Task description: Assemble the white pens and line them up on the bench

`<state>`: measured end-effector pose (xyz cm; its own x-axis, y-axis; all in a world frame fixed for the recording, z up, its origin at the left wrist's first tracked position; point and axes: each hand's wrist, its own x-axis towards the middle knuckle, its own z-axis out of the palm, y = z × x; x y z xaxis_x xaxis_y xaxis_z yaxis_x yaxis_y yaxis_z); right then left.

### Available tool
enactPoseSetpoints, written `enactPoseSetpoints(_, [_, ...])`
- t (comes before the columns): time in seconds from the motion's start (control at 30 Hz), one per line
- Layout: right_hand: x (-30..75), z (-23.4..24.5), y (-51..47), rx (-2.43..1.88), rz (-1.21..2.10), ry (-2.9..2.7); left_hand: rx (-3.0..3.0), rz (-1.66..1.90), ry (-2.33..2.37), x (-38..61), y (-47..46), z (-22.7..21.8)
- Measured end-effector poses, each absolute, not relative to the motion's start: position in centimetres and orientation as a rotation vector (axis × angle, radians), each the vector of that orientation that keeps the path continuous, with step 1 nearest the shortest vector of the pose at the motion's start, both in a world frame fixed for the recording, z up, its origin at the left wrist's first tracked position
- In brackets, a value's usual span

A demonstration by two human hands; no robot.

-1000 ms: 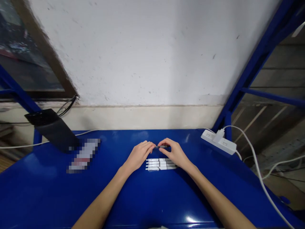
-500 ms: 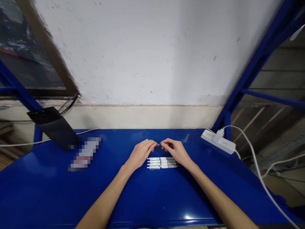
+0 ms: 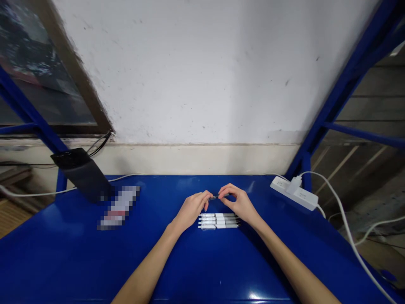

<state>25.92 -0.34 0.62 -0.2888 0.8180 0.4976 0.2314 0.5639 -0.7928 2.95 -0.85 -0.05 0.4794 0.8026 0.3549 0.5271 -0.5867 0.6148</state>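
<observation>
Between my two hands a slim dark pen (image 3: 214,197) is held sideways a little above the blue tabletop; its ends are hidden by fingers. My left hand (image 3: 191,207) is closed on its left end, fingers bent over it. On the other end, my right hand (image 3: 239,205) pinches it with thumb and forefinger, forming a rounded gap. Just nearer to me lies a row of several white pens (image 3: 218,221), side by side, their clip ends to the left and dark tips to the right, partly under my right wrist.
A white power strip (image 3: 294,193) with a plug and cables sits at the right rear. At the left rear stands a black box-shaped device (image 3: 84,175), beside a blurred-out flat item (image 3: 122,207). Blue frame posts (image 3: 332,93) rise at both sides, before a white wall (image 3: 190,76).
The view has shifted slightly, so everything sits a little lower and further right. My right fingers have arched more around the pen, and it slants slightly more.
</observation>
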Motion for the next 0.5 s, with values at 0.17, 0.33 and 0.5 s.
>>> enactPoseSetpoints(0.17, [26.3, 0.1, 0.3, -0.916, 0.888, -1.72, 2.207, 0.928, 1.06, 2.6, -0.5, -0.3])
enactPoseSetpoints(0.33, [26.1, -0.2, 0.6, -1.006, 0.899, -1.645, 2.221, 0.991, 1.004, 2.2, -0.3, -0.3])
enactPoseSetpoints(0.5, [26.0, -0.4, 0.8, -1.04, 0.884, -1.586, 2.304, 1.036, 0.995, 2.0, -0.2, -0.3])
